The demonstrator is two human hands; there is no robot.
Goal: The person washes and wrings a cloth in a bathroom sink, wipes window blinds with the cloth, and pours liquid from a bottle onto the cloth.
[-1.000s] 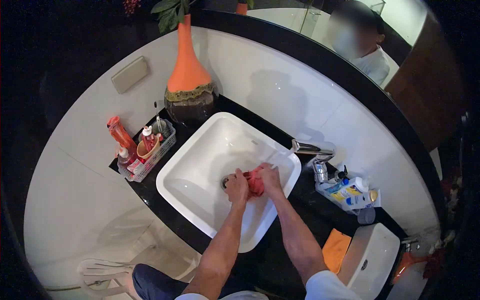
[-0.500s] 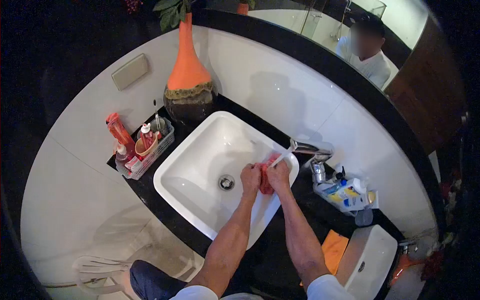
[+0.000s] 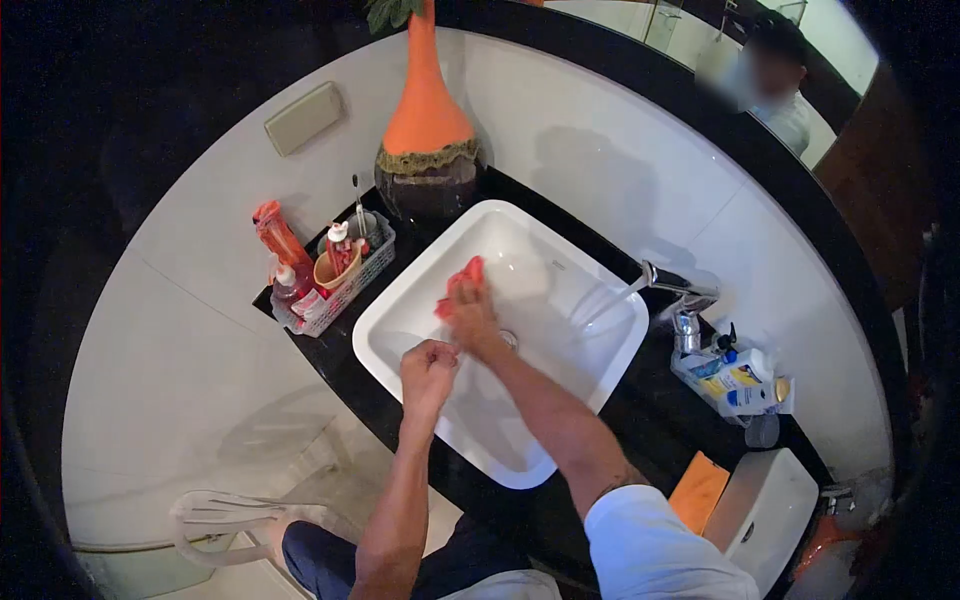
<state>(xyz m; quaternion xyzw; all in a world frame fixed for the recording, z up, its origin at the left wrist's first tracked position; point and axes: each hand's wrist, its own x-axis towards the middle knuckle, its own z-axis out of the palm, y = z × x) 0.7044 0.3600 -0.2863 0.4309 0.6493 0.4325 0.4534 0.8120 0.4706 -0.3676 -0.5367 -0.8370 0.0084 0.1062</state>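
Observation:
My right hand [image 3: 472, 318] grips a wet-looking red cloth [image 3: 474, 270] against the left inner wall of the white sink [image 3: 545, 478]. Part of the cloth sticks out past the fingers; the rest is hidden under them. Over the near-left part of the basin hovers my left hand [image 3: 428, 372], its fingers curled in and nothing visible in them. Beyond my right wrist the drain [image 3: 509, 340] is partly covered. Water runs from the chrome faucet [image 3: 678, 285] into the right side of the basin.
A basket [image 3: 335, 298] of bottles and a toothbrush stands left of the sink, beside a tall orange vase [image 3: 425, 110]. Right of the faucet are several bottles [image 3: 740, 378]. An orange cloth [image 3: 698, 492] lies by a white tank-like box [image 3: 765, 515]. A plastic chair [image 3: 190, 520] stands lower left.
Both hands have moved left from under the faucet's stream. The right hand has carried the red cloth to the sink's left wall, and the left hand has let go of it. The view has shifted.

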